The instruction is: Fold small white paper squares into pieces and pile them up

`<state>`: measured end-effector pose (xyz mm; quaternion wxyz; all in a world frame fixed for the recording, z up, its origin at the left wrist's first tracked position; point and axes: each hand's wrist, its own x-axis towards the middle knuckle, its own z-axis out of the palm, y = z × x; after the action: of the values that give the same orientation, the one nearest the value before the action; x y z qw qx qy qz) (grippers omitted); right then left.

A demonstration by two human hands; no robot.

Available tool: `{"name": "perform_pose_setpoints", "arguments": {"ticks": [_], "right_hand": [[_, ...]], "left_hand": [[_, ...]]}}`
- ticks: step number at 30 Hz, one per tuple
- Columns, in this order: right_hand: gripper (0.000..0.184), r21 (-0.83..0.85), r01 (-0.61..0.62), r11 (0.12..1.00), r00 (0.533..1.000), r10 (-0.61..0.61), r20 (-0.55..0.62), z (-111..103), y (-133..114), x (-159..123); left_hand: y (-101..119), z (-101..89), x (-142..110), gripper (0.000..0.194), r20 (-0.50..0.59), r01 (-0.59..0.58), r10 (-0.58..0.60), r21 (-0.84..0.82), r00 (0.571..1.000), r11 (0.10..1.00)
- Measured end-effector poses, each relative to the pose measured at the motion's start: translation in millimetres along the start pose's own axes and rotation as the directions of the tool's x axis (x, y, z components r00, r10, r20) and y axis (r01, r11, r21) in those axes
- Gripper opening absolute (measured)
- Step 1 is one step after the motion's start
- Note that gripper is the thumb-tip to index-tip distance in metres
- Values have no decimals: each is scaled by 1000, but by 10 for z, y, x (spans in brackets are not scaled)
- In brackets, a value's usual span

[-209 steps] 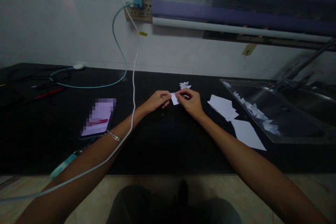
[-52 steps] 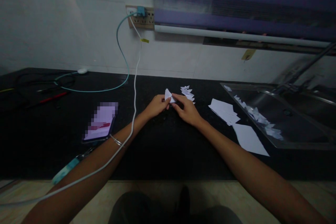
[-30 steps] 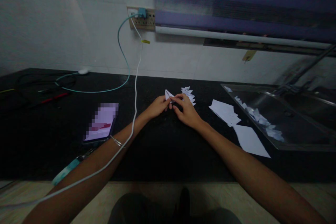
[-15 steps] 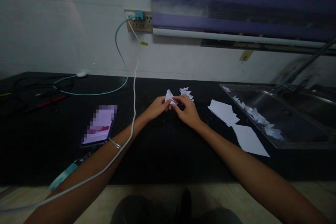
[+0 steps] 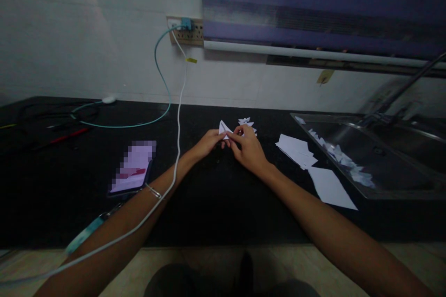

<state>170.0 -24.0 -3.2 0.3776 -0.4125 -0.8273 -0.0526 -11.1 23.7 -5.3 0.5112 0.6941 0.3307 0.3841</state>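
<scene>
Between both hands is a small piece of folded white paper (image 5: 224, 127) with a pointed top, held above the black counter. My left hand (image 5: 209, 142) pinches its left side, thumb on the near face. My right hand (image 5: 250, 148) is closed on the right side, its thumb and fingertips pressing near the lower edge. The fingers cover the paper's lower part. Just behind my right hand lies a small group of folded paper pieces (image 5: 247, 121), partly hidden by it.
Flat paper sheets (image 5: 296, 149) lie on the right, beside a steel sink (image 5: 374, 148) with several folded pieces along its rim. A phone (image 5: 134, 167) and a teal strap (image 5: 85, 234) are at left. A white cable (image 5: 179, 120) hangs across my left forearm.
My right thumb and fingers have shifted inward across the folded paper, and its visible shape has turned slightly. My left hand keeps its pinch. The view has tilted a little.
</scene>
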Motion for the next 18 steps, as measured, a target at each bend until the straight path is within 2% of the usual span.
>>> {"name": "perform_pose_setpoints", "arguments": {"ticks": [3, 7, 9, 12, 13, 15, 16, 18], "right_hand": [[34, -82, -3, 997, 999, 6, 45, -23, -84, 8], [31, -117, -4, 993, 998, 12, 66, -6, -168, 8], [31, -67, 12, 998, 998, -8, 65, 14, -187, 3], [38, 131, -3, 991, 1000, 3, -5, 50, -163, -3], [38, 216, -34, 976, 998, 45, -49, 66, -140, -2], [29, 393, -147, 907, 972, 206, -113, 106, -76, 8], [25, 485, -225, 845, 944, 312, -106, 128, -40, 17], [27, 646, -376, 664, 883, 469, 32, 175, 29, 37]], "left_hand": [[23, 24, -1, 47, -36, 69, -70, -19, 997, 997], [69, 77, -24, 53, -102, 46, -43, 28, 994, 999], [89, 89, -29, 51, -160, 10, 0, 59, 987, 998], [108, 74, -30, 50, -238, -52, 66, 66, 969, 996], [111, 63, -31, 51, -246, -70, 87, 78, 965, 994], [110, 42, -40, 54, -240, -101, 128, 122, 962, 987], [106, 35, -47, 55, -232, -113, 144, 143, 962, 983], [93, 31, -66, 55, -215, -119, 157, 181, 964, 976]]}}
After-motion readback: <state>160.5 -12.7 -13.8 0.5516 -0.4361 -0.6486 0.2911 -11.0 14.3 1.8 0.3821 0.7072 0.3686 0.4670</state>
